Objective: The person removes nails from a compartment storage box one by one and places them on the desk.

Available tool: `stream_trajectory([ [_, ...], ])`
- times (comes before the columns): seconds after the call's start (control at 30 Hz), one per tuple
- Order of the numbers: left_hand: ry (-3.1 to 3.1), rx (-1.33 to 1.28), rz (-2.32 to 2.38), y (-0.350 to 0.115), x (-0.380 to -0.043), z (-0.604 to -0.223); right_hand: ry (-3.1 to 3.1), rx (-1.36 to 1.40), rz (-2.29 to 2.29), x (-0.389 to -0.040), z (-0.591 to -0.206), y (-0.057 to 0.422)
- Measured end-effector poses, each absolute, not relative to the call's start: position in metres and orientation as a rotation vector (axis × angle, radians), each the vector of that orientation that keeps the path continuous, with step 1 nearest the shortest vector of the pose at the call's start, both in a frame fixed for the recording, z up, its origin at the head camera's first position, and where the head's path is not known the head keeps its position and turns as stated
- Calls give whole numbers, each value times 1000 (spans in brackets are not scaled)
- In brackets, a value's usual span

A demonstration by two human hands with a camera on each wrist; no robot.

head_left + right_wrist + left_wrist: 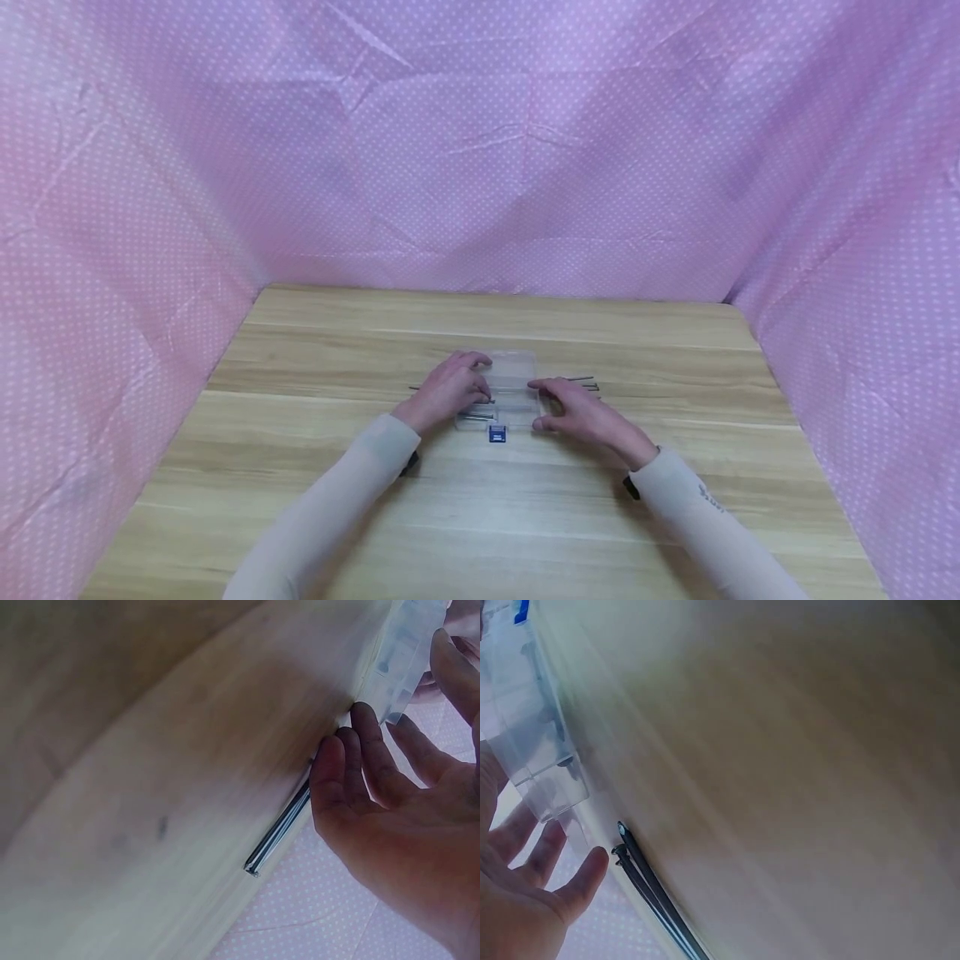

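Observation:
A clear plastic compartment box (517, 410) lies near the middle of the table, its lid (513, 367) folded open to the far side. My left hand (450, 387) reaches over the box's left part. Its thumb and forefinger come together at a long nail (491, 402), which they pinch near the head, while the other fingers spread. Two more nails (476, 417) lie in the near left compartment. At the right end, my right hand (581, 410) holds the box, thumb at the near corner and forefinger by the hinge.
Long dark nails (660, 896) lie on the table left of the box. More nails (277, 829) lie beyond its right end, partly behind the right hand. A blue tab (497, 433) with white print sits at the box's front edge. Pink dotted cloth (487, 167) walls the table.

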State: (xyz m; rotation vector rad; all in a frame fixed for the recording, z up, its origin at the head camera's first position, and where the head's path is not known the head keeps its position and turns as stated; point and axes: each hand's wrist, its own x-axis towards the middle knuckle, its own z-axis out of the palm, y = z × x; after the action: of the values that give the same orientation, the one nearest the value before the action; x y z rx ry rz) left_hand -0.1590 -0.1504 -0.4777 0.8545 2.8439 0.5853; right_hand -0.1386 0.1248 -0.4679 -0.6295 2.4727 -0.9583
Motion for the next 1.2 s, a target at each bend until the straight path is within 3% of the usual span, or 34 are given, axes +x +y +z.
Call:
stream_trajectory([
  [1.2,2725,922,912,-164,-158,-470,2487,-629,-965,-137,-466,123],
])
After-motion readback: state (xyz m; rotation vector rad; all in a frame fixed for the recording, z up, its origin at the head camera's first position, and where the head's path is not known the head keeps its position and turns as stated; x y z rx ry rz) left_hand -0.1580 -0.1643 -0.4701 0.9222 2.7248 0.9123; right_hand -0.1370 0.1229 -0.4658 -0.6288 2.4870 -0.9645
